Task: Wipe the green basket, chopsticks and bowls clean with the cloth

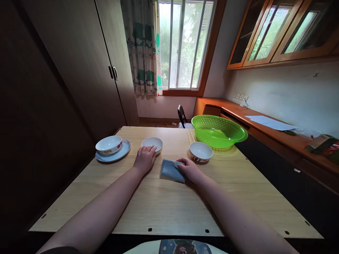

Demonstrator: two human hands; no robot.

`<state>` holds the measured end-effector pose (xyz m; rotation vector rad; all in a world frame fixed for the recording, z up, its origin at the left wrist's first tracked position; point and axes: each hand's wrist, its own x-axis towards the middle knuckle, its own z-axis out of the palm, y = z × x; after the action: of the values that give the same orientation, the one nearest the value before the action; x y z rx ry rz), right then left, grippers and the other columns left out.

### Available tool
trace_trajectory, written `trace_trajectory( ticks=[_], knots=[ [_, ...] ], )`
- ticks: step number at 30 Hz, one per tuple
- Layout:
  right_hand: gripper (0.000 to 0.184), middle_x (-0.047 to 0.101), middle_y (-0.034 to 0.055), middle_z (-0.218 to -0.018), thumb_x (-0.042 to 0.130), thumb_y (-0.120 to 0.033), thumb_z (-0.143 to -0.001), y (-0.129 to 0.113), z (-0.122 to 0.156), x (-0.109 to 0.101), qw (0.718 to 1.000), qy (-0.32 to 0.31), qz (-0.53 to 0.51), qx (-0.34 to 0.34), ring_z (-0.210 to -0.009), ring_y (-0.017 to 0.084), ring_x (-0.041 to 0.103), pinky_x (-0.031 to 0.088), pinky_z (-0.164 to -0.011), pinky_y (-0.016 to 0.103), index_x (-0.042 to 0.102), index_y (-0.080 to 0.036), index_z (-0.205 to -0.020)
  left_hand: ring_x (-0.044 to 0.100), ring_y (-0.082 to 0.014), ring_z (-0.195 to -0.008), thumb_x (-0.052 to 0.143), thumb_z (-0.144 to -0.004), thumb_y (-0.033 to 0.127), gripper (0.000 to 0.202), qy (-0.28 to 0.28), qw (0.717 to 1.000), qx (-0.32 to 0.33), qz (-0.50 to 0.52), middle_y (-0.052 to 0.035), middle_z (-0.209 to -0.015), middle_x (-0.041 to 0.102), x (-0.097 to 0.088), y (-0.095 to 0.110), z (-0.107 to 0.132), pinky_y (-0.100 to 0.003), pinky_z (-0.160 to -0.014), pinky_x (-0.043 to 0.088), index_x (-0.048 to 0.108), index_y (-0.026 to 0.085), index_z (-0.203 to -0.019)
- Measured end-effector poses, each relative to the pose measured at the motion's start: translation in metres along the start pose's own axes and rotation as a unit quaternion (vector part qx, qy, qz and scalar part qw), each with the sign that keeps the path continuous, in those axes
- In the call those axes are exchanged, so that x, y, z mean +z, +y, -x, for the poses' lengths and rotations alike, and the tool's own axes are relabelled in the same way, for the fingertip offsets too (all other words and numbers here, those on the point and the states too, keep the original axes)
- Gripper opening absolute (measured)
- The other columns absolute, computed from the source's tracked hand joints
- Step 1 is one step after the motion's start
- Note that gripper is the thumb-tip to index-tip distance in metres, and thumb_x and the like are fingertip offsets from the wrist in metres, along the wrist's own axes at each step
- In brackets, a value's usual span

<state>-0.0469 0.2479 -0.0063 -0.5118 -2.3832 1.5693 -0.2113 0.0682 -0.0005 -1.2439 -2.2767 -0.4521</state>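
My left hand (145, 156) is at the near side of a small white bowl (152, 141), its fingers curled over the rim; the thumb is hidden. A folded blue-grey cloth (171, 170) lies on the table, and my right hand (190, 168) pinches its right edge. Just beyond that hand stands a second bowl (201, 151), white inside with a red pattern outside. At the left, a larger flowered bowl (108, 144) rests on a blue-rimmed plate (125, 150).
A green plastic basket (219, 141) stands at the table's far right, with chopsticks (190, 137) beside it. The pale wooden table (137, 211) has small holes along its edges. Behind it are a folding chair (181, 114) and, rightward, a desk (233, 107) with papers (270, 122).
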Motion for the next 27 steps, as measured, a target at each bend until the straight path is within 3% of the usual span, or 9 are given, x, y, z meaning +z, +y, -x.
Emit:
trace_trajectory(
  ticks=[2,5,8,12,16,19,23,27],
  knots=[
    [0.027,0.069,0.0081,-0.092,0.057,-0.026,-0.079,0.002,-0.001,-0.003,0.995,0.038,0.087,-0.024,-0.081,0.018,0.061,0.045,-0.071,0.028,0.064,-0.013,-0.102,0.055,-0.0271,-0.111,0.051,-0.088,0.025,0.034,0.018,1.0,0.016,0.013,-0.0116,-0.128,0.06,-0.005,0.003,0.001,-0.046,-0.102,0.034,0.06,0.019,-0.12],
    [0.025,0.069,0.0102,-0.097,0.056,-0.028,-0.083,0.0,0.001,-0.006,0.972,0.068,0.215,-0.07,-0.089,0.02,0.061,0.044,-0.078,0.031,0.066,-0.015,-0.102,0.056,-0.0234,-0.111,0.048,-0.09,0.024,0.032,-0.008,0.994,0.087,0.063,-0.0085,-0.125,0.062,-0.01,0.01,0.003,-0.044,-0.103,0.034,0.061,0.021,-0.118],
    [0.021,0.07,0.0095,-0.094,0.058,-0.033,-0.083,-0.005,0.006,-0.007,0.949,0.045,0.295,-0.101,-0.089,0.021,0.061,0.043,-0.08,0.031,0.069,-0.016,-0.092,0.059,-0.0223,-0.105,0.048,-0.09,0.027,0.029,-0.068,0.983,0.132,0.105,-0.007,-0.116,0.067,-0.011,0.02,0.005,-0.042,-0.098,0.039,0.064,0.021,-0.114],
    [0.017,0.069,0.0081,-0.088,0.066,-0.034,-0.077,-0.01,0.011,-0.007,0.926,0.016,0.356,-0.122,-0.082,0.021,0.06,0.042,-0.074,0.03,0.069,-0.018,-0.083,0.06,-0.0243,-0.104,0.052,-0.089,0.034,0.03,-0.133,0.974,0.136,0.12,-0.008,-0.11,0.069,-0.006,0.031,0.008,-0.042,-0.093,0.042,0.065,0.02,-0.112],
    [0.004,0.067,0.005,-0.081,0.063,-0.021,-0.076,-0.012,0.013,-0.008,0.917,-0.028,0.349,-0.193,-0.08,0.018,0.058,0.041,-0.073,0.028,0.066,-0.019,-0.078,0.061,-0.0231,-0.102,0.051,-0.089,0.037,0.028,-0.165,0.961,0.163,0.153,-0.0064,-0.108,0.069,-0.003,0.03,0.008,-0.04,-0.091,0.044,0.066,0.022,-0.108],
    [0.004,0.065,0.0018,-0.08,0.064,-0.019,-0.075,-0.013,0.018,-0.009,0.921,-0.096,0.286,-0.246,-0.076,0.015,0.055,0.04,-0.069,0.024,0.065,-0.019,-0.079,0.062,-0.021,-0.099,0.047,-0.092,0.033,0.027,-0.154,0.955,0.168,0.188,-0.0062,-0.105,0.07,-0.002,0.024,0.007,-0.037,-0.089,0.046,0.068,0.021,-0.105],
    [0.007,0.058,-0.0032,-0.067,0.067,-0.021,-0.071,-0.015,0.025,-0.005,0.937,-0.189,0.21,-0.207,-0.061,0.009,0.049,0.036,-0.056,0.02,0.065,-0.018,-0.077,0.063,-0.0186,-0.094,0.045,-0.093,0.029,0.027,-0.135,0.95,0.169,0.227,-0.0058,-0.103,0.071,-0.002,0.018,0.006,-0.034,-0.088,0.047,0.069,0.021,-0.102],
    [0.012,0.054,-0.0065,-0.058,0.073,-0.026,-0.066,-0.021,0.033,0.0,0.929,-0.267,0.198,-0.165,-0.054,0.007,0.044,0.032,-0.05,0.019,0.068,-0.02,-0.074,0.063,-0.0181,-0.096,0.054,-0.088,0.035,0.023,-0.18,0.926,0.211,0.256,-0.005,-0.105,0.07,-0.006,0.022,0.007,-0.032,-0.087,0.046,0.069,0.023,-0.102]
  ],
)
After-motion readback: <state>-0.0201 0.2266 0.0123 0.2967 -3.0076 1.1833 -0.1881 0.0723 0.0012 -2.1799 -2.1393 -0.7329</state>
